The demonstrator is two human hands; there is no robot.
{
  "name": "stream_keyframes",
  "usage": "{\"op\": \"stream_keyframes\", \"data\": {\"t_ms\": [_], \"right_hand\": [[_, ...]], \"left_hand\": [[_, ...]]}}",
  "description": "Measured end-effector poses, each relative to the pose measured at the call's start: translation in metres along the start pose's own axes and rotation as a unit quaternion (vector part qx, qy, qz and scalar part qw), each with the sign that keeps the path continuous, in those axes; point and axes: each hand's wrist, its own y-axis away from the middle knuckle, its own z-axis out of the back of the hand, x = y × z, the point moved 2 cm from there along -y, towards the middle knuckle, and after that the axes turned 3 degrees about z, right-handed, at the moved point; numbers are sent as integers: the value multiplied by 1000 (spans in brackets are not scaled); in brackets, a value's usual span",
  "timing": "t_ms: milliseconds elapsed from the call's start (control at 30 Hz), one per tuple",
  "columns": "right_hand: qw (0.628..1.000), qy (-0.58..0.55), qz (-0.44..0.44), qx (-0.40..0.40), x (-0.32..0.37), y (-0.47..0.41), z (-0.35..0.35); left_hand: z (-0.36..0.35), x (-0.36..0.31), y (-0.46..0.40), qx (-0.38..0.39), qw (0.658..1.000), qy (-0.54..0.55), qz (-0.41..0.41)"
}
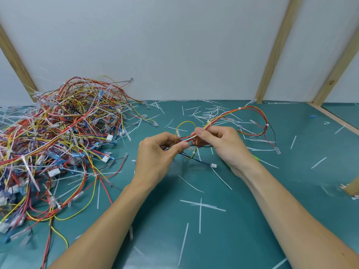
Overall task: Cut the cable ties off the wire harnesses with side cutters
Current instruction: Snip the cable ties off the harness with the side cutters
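Note:
A wire harness (250,111) of red, yellow, orange and black wires loops over the green mat at centre right, with white cable ties (267,125) still round it. My left hand (157,154) pinches its near end between thumb and fingers. My right hand (217,144) pinches the same bundle a little further along. A yellow loop (185,123) rises between the two hands. A green handle (256,157), likely the side cutters, peeks out from under my right wrist; the rest is hidden.
A big tangled pile of harnesses (58,136) fills the left of the mat. Cut white tie pieces (200,214) lie scattered all over the green mat (291,191). Wooden frame posts (275,49) stand against the white back wall. A small blue piece (312,116) lies far right.

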Motion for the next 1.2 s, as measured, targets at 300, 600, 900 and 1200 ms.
{"op": "stream_keyframes", "data": {"t_ms": [300, 600, 900, 1200], "right_hand": [[999, 41, -33, -6, -4, 1, -4], [997, -22, -59, -42, -1, -1, 6], [988, -98, -86, -78, -1, -5, 11], [976, -117, -119, -142, -8, -7, 17]], "left_hand": [[8, 4, -5, -64, 997, -37, -19], [1, 5, 0, 125, 981, -143, -22], [7, -4, -5, 229, 949, 174, 132], [16, -4, -10, 185, 838, 466, 215]]}}
